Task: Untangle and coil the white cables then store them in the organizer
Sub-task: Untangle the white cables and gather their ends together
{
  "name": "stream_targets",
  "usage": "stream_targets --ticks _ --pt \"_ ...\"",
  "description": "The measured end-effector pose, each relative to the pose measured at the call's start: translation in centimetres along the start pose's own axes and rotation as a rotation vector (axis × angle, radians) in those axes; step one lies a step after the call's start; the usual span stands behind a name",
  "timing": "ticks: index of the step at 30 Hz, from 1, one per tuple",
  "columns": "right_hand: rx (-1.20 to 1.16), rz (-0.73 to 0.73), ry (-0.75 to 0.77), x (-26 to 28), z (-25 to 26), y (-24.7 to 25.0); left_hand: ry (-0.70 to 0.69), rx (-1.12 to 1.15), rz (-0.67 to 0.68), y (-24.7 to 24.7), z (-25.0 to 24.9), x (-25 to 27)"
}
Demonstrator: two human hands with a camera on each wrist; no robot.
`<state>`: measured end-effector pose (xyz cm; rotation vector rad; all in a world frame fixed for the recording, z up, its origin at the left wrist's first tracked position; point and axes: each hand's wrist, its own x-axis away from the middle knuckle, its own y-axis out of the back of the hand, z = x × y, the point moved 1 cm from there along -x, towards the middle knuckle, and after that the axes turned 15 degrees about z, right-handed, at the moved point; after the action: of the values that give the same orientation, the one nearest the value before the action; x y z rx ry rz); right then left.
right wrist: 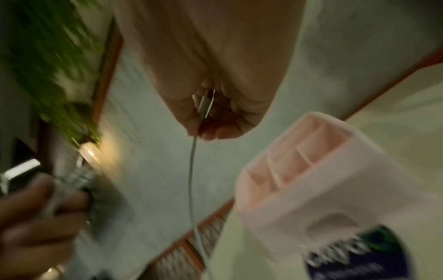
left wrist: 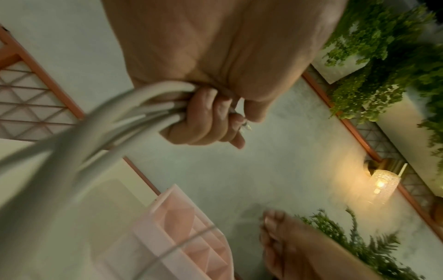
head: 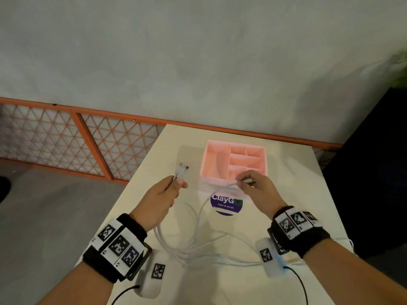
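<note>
My left hand (head: 169, 188) grips a bundle of white cables (left wrist: 134, 106) above the table, with their plug ends (head: 182, 169) sticking up past the fingers. Loops of the white cables (head: 198, 236) hang down and lie tangled on the table between my wrists. My right hand (head: 248, 180) pinches the plug end of a single thin white cable (right wrist: 191, 170), just in front of the pink organizer (head: 234, 160). The organizer has several compartments, and nothing shows inside them.
The cream table (head: 293, 172) carries a round purple ClayGo sticker (head: 226, 204) in front of the organizer. An orange lattice railing (head: 77, 139) runs behind and left of the table. A dark panel (head: 374, 172) stands at the right, with green plants (left wrist: 374, 47) and a lit lamp (left wrist: 381, 185) beyond.
</note>
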<state>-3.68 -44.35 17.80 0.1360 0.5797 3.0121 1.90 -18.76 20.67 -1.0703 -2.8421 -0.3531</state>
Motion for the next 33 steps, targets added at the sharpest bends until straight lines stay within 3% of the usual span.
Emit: stream_targets --ticks 3,8,10,13,16,17,21,24,28,30,33 --pt "-0.201 0.081 0.088 0.8 4.7 0.5 -0.095 -0.039 0.016 -1.6 -1.5 -0.9" --pt "-0.217 0.224 0.234 1.8 9.2 0.0 -0.246 -0.144 0.031 -4.4 -4.2 -2.1" --pt "-0.145 0.194 0.262 1.9 9.6 0.0 -0.266 -0.116 0.094 -5.4 -5.0 -2.3" --pt "0.041 0.023 0.272 2.1 10.0 0.4 -0.226 -0.025 0.165 -6.1 -5.7 -2.3" --pt "0.048 -0.074 0.284 2.5 9.8 1.0 -0.208 0.092 0.211 -6.2 -6.7 -2.1" --pt "0.021 -0.012 0.271 2.8 9.4 0.9 -0.211 0.138 0.221 -6.2 -7.2 -2.0" --pt "0.014 0.521 0.091 4.3 6.5 -2.1 -0.301 0.236 0.237 -6.0 -9.2 -1.4" --pt "0.070 0.540 0.080 4.9 4.6 -3.7 -0.385 0.094 0.126 -5.0 -9.7 -1.2" --pt "0.214 0.502 0.062 5.3 2.2 -2.4 -0.370 -0.103 -0.216 -2.2 -9.0 -1.2" --pt "0.387 0.525 0.022 5.8 0.3 -1.3 -0.377 0.001 -0.249 -0.9 -8.9 -1.2" --pt "0.671 0.521 -0.127 6.4 -2.9 1.6 -0.441 0.411 -0.172 0.5 -9.5 -0.5"
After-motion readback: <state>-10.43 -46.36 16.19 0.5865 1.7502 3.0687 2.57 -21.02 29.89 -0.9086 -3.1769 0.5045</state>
